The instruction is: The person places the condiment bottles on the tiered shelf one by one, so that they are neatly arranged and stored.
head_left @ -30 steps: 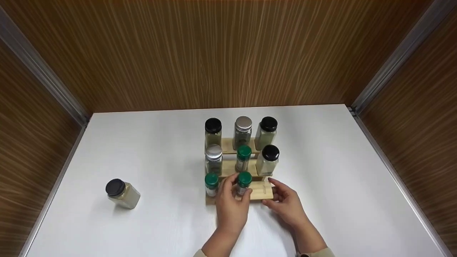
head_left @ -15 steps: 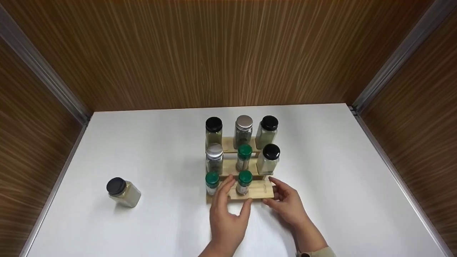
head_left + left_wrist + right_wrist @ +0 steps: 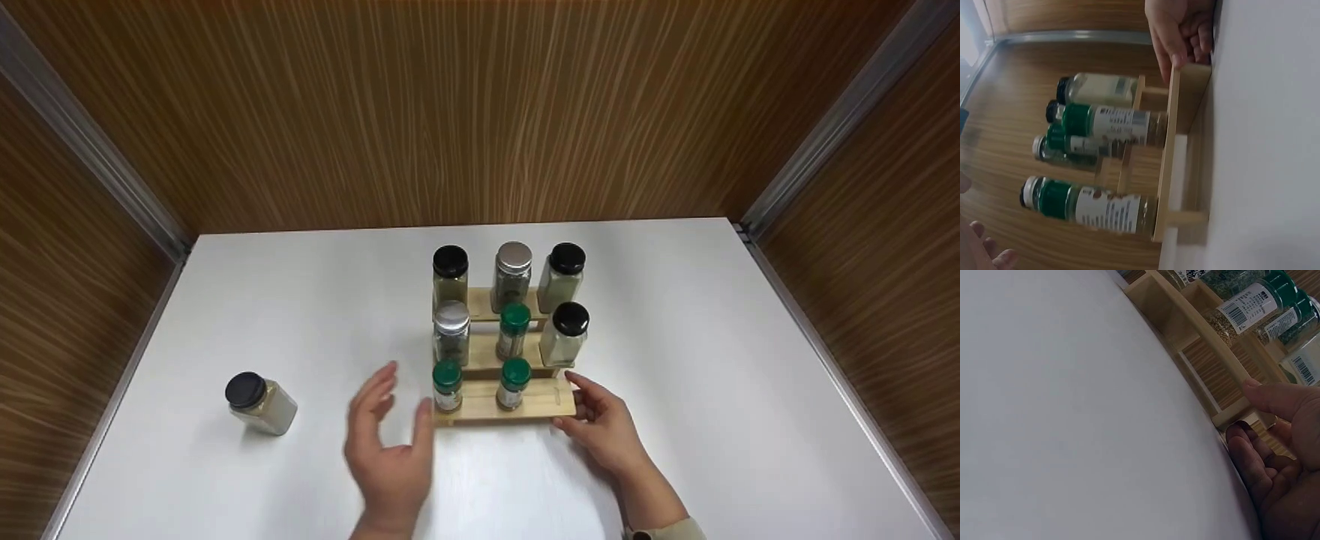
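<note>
A three-step wooden spice rack [image 3: 546, 399] stands on the white table with jars upright on it. My right hand [image 3: 606, 429] grips the right end of its lowest shelf, thumb at the front edge; the right wrist view shows the fingers [image 3: 1249, 458] curled beside and under that end. Two green-capped spice jars [image 3: 514, 384] stand on the lowest shelf, at its left and middle. To the left of the rack my left hand [image 3: 391, 461] is raised with fingers spread, holding nothing. Farther left, a square glass jar with a black lid [image 3: 262, 405] is apart on the table.
The middle shelf carries a silver-lidded jar [image 3: 451, 334], a green-capped jar [image 3: 514, 330] and a black-lidded jar [image 3: 564, 334]. Three more jars are on the top shelf. Wood-grain panels [image 3: 480, 112] enclose the table [image 3: 315, 300] at the back and sides.
My left hand has let go of the middle green-capped jar on the lowest shelf and moved left, off the rack. The right hand keeps its grip on the rack's end.
</note>
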The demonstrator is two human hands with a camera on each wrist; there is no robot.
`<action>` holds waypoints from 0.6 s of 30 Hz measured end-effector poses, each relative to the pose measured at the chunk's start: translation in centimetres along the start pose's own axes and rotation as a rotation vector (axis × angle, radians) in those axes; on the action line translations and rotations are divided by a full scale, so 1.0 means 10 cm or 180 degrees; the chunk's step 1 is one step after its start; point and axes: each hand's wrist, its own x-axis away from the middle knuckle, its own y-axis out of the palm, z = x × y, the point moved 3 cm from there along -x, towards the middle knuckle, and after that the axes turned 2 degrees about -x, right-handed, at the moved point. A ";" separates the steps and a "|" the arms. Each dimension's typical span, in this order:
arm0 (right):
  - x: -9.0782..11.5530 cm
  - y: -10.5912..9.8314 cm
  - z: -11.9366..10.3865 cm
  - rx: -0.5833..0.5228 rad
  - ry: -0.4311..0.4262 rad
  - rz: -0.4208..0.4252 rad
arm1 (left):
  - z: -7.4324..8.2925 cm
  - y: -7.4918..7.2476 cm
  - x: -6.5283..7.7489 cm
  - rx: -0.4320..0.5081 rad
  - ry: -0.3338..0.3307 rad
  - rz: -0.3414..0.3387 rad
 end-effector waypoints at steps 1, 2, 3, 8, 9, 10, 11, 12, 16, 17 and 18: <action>0.00 0.00 0.00 -0.0003 0.0002 0.0001 | -0.03 -0.06 -0.04 -0.0031 -0.0049 0.0079; 0.00 0.00 0.00 -0.0003 -0.0001 -0.0002 | -0.07 -0.13 -0.09 -0.0080 -0.0081 0.0165; 0.00 -0.01 0.00 -0.0005 0.0000 -0.0002 | -0.11 -0.20 -0.13 -0.0145 -0.0111 0.0261; 0.00 0.00 0.00 -0.0064 -0.0004 0.0004 | -0.32 -0.57 -0.33 -0.0370 -0.0200 0.0842; 0.00 0.00 0.00 -0.0078 -0.0004 0.0003 | -0.37 -0.65 -0.37 -0.0408 -0.0221 0.0961; 0.00 0.00 -0.01 -0.0101 -0.0007 0.0002 | -0.42 -0.72 -0.40 -0.0466 -0.0251 0.1090; 0.00 0.00 -0.01 -0.0123 -0.0001 0.0001 | -0.47 -0.80 -0.43 -0.0520 -0.0293 0.1214; 0.00 0.01 -0.01 -0.0143 -0.0002 -0.0002 | -0.53 -0.88 -0.45 -0.0581 -0.0328 0.1325; 0.01 0.01 -0.03 -0.0139 -0.0028 0.0013 | -0.76 -1.16 -0.53 -0.0831 -0.0659 0.1639; 0.01 0.01 -0.03 -0.0123 -0.0027 0.0022 | -0.82 -1.22 -0.54 -0.0842 -0.0808 0.1668; 0.02 0.01 -0.03 -0.0116 -0.0029 0.0030 | -0.88 -1.27 -0.54 -0.0863 -0.0972 0.1665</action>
